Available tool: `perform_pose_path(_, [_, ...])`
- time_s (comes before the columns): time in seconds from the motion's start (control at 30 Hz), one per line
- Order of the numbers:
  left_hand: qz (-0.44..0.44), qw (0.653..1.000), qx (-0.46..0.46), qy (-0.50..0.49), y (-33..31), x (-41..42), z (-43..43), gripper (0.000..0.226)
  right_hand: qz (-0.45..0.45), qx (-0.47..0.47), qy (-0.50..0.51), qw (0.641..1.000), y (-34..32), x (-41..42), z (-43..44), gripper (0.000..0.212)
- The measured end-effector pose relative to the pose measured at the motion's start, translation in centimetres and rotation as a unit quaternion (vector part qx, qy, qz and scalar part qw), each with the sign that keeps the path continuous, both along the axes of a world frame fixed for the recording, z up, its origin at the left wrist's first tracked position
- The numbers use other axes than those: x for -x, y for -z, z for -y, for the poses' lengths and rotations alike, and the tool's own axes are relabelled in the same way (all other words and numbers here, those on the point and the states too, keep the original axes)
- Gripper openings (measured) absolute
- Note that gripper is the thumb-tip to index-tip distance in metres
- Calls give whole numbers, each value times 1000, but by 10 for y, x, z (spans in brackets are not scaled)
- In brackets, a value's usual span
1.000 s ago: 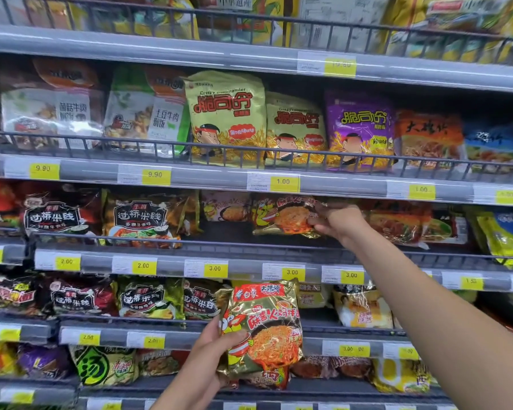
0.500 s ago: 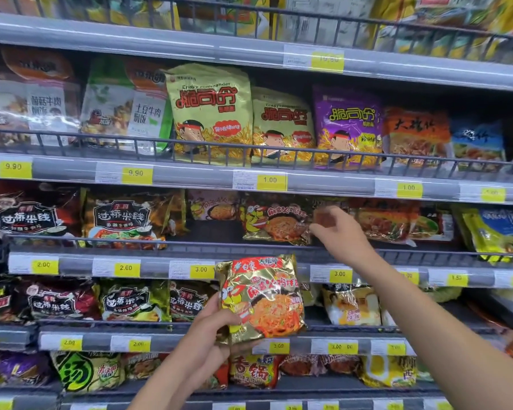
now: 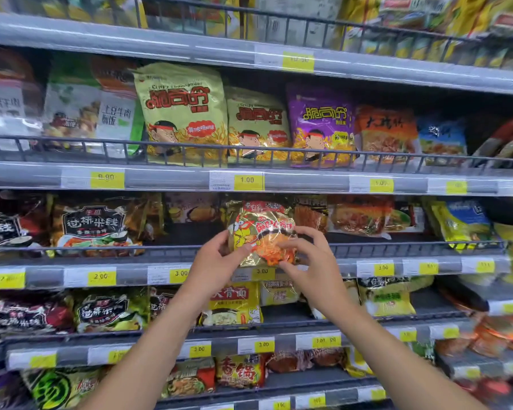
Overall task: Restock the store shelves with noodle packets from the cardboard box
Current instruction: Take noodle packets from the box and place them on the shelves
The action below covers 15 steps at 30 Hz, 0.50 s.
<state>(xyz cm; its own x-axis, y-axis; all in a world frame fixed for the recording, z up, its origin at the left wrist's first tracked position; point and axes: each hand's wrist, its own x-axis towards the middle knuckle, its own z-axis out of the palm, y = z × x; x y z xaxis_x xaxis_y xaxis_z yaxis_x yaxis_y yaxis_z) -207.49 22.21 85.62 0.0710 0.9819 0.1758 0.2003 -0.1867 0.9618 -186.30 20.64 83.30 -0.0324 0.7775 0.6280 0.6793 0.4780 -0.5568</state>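
The gold noodle packet (image 3: 261, 235) is held upright in front of the third shelf (image 3: 412, 250) from the top, its lower edge hanging over the wire front rail (image 3: 101, 249) and the price strip (image 3: 101, 276), its top just under the shelf above. Behind it a dark gap opens between the black rice-noodle packets (image 3: 94, 226) on the left and the orange packets (image 3: 359, 216) on the right, with matching gold packets partly visible at the back.

Half a second ago only the left hand carried the packet, lower, before the shelf beneath, while the right hand reached into this row; now the packet is raised and both hands are on it.

The left hand (image 3: 216, 261) pinches the packet's left edge, thumb in front. The right hand (image 3: 311, 258) clasps the right side, fingers curled over the face. Both forearms rise from the bottom of the view, converging at the packet
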Motion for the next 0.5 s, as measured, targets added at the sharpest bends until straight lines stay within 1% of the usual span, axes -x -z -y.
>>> perform_pose_path(0.03, [-66,997,-35,-32,0,1,0,46,-2,-9,9,1000,-1,0,-2,26])
perform_pose_path(0.07, [-107,990,-65,-65,-1,2,1,59,0,-21,18,1000,-2,1,-3,21])
perform_pose_path(0.1, [-125,983,-93,-92,-2,3,2,63,7,-36,28,999,-3,2,-4,16])
perform_pose_path(0.13, [-135,977,-121,-111,-2,3,1,59,17,-49,40,998,-5,4,-5,13])
perform_pose_path(0.2, [-167,963,-167,-127,-3,2,-1,39,47,-62,58,995,-10,9,-9,12])
perform_pose_path(0.27, [-225,942,-204,-141,1,1,-7,24,76,-69,65,993,-14,12,-18,11])
perform_pose_path(0.33, [-284,917,-232,-160,5,1,-16,18,85,-69,73,991,-18,14,-29,10])
perform_pose_path(0.43, [-346,892,-234,-173,9,0,-30,7,111,-43,91,989,-22,17,-42,6])
perform_pose_path(0.47, [-364,886,-228,-173,10,1,-33,3,125,-25,96,987,-23,18,-45,8])
perform_pose_path(0.5, [-380,883,-218,-170,11,1,-36,5,139,-4,101,985,-22,19,-47,13])
